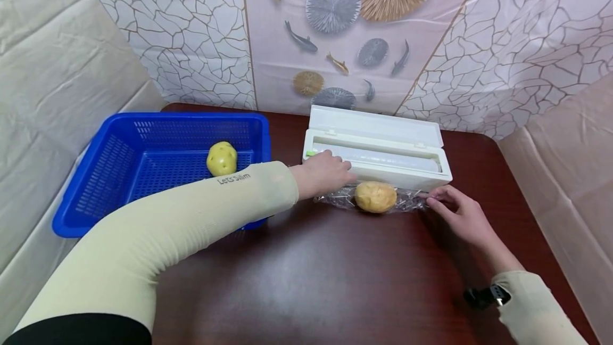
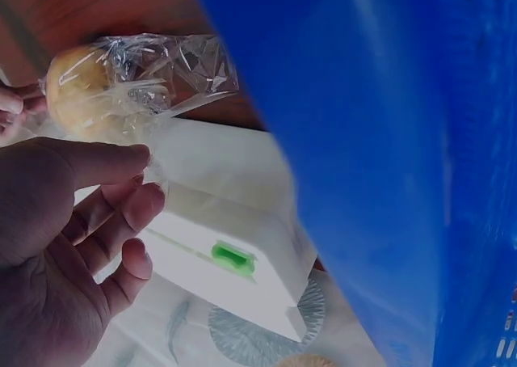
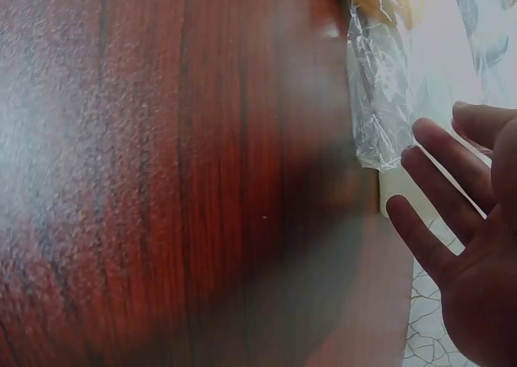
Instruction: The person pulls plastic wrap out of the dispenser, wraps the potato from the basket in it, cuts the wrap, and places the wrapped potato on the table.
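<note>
A potato (image 1: 375, 197) lies on clear cling film (image 1: 407, 201) in front of a white cling film box (image 1: 383, 177). The box's lid stands raised, showing the film roll (image 1: 378, 157) inside. My left hand (image 1: 328, 173) reaches over the box's left front, and in the left wrist view its thumb and forefinger pinch the film's edge. At the film's right end is my right hand (image 1: 457, 212). Its fingers (image 3: 436, 181) look spread and loosely extended in the right wrist view, close to the film; whether they touch it is unclear.
To the left stands a blue plastic basket (image 1: 165, 115) with another potato (image 1: 222, 158) inside, partly behind the left forearm. A green slider (image 2: 233, 258) shows on the box end. Patterned cloth walls (image 1: 201, 25) enclose the dark wooden table (image 1: 297, 281).
</note>
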`<state>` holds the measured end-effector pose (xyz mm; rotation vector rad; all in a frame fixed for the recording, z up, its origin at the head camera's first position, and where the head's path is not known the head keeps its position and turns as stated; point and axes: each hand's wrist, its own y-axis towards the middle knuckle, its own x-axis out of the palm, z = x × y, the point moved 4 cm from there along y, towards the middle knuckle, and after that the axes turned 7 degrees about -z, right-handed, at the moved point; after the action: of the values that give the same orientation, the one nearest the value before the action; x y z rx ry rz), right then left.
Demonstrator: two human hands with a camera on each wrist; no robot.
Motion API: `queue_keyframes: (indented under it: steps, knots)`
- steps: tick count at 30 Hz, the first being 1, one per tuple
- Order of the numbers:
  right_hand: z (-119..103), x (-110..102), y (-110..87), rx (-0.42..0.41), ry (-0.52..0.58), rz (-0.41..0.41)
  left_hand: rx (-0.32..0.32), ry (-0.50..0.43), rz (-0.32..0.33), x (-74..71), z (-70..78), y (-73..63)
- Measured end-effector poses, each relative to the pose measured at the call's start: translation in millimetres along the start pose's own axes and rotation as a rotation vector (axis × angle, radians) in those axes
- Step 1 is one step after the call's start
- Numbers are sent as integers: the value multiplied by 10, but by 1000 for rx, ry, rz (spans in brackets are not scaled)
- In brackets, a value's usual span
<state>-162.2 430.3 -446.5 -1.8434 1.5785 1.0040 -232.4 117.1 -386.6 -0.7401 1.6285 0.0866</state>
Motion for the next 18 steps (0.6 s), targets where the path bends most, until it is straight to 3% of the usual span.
queue_keyframes:
  steps: [5,10,18]
  knots:
    - [31,27,20,-10,-8,-2,33,61,-1,17,73,-2]
    - [69,48,43,-26,-36,16,62,197,11,23,172,-9]
    - [81,90,83,-116,-50,60,95,298,140,11,330,-73]
